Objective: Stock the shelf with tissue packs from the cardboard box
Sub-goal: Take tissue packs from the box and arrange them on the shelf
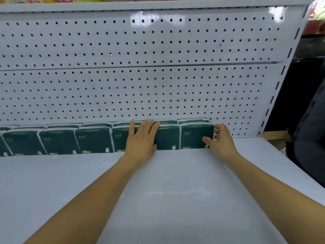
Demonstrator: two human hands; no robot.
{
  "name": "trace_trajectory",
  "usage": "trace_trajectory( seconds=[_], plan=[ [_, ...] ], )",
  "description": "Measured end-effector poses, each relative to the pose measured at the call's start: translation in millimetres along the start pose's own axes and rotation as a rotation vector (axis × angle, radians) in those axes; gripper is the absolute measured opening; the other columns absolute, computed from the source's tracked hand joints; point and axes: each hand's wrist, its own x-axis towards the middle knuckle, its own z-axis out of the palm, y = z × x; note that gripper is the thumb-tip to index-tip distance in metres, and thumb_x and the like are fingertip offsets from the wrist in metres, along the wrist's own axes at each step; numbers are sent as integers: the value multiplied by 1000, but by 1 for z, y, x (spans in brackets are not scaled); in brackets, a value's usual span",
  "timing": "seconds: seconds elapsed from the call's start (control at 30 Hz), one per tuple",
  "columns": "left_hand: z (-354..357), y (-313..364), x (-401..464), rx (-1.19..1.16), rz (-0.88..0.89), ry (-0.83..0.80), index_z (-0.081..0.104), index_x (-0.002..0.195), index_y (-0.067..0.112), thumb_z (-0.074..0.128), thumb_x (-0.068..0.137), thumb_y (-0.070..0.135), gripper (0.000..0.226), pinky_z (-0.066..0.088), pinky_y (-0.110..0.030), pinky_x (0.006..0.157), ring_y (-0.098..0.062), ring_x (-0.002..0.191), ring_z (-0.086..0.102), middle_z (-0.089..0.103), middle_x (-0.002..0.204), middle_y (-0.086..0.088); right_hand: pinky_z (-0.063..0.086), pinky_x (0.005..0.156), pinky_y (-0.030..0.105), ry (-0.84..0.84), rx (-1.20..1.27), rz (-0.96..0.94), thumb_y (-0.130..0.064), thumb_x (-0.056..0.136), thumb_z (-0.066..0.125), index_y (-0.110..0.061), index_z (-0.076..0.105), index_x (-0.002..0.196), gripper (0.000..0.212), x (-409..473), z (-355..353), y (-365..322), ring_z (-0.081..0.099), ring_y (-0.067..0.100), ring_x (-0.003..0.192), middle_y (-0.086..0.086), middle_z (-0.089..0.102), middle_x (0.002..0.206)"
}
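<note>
Several dark green tissue packs (95, 140) stand upright in a row along the back of the white shelf (167, 191), against the pegboard wall. My left hand (143, 138) lies flat, fingers spread, on the front of two packs near the middle. My right hand (219, 140) grips the right end of the rightmost tissue pack (193, 136), thumb on its front, fingers around its side. The cardboard box is out of sight.
A white pegboard back panel (140, 67) rises behind the row. The shelf's slotted right upright (274, 95) stands just right of the last pack. A dark area with a person's clothing (311, 138) lies beyond the right edge. Goods sit on the shelf above.
</note>
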Motion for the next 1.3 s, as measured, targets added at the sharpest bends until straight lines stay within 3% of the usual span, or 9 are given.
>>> trace_trajectory(
  seconds=[0.07,0.2,0.27,0.4,0.6,0.8,0.93,1.03,1.3],
  plan=[
    [-9,3,-3,2,-2,-26,2,157,23,50,98,45,79,-10,-54,119,-20,152,0,7,164,1,41,104,42,27,-93,11,-26,89,67,-13,30,145,68,-8,0,-6,35,26,133,9,34,147],
    [-37,0,-24,-38,-28,-9,-5,157,27,44,98,53,81,-6,-52,122,-22,152,-3,2,165,2,25,112,44,90,-326,-211,-33,93,60,-18,26,150,68,-41,-2,-32,17,25,143,6,17,158],
    [-50,-8,-45,-93,-18,74,4,158,26,47,97,51,78,2,-51,123,-23,152,7,10,165,0,22,114,43,91,-322,-310,-33,94,60,-22,28,149,65,-62,1,-46,13,20,144,2,10,160],
    [-68,-41,-105,-121,-11,281,33,152,20,62,91,41,71,27,-55,117,-25,138,43,42,152,-3,28,111,44,119,-286,-521,-32,94,59,-25,36,147,58,-111,24,-76,24,18,142,-2,20,158],
    [-95,-112,-224,-117,-183,379,38,147,18,62,91,40,65,37,-49,111,-17,120,46,58,136,-3,47,92,43,76,-205,-721,-31,95,57,-25,40,144,52,-204,101,-126,48,21,126,0,42,147],
    [-123,-202,-374,-127,-322,314,41,146,15,54,94,42,60,41,-51,106,-23,125,49,54,139,-6,38,92,33,-61,-105,-900,-40,94,44,-21,43,141,50,-316,207,-191,42,17,125,3,49,141],
    [-139,-263,-476,-56,-437,271,47,143,12,62,91,41,62,43,-47,102,-26,125,50,54,139,-8,44,93,40,-146,-75,-1115,-35,93,48,-16,49,137,48,-403,288,-232,48,25,121,9,53,137],
    [-144,-300,-540,16,-531,179,49,142,15,53,93,49,61,41,-48,104,-27,127,50,53,140,-6,47,86,42,-196,-113,-1247,-35,93,48,-13,53,133,46,-456,342,-254,56,29,111,11,58,131],
    [-131,-376,-703,140,-923,-126,47,143,21,39,91,58,64,43,-48,104,-25,122,54,57,136,-1,48,81,41,-551,-221,-1293,-44,91,40,-16,55,129,50,-564,479,-285,58,28,107,6,59,127]
  ],
)
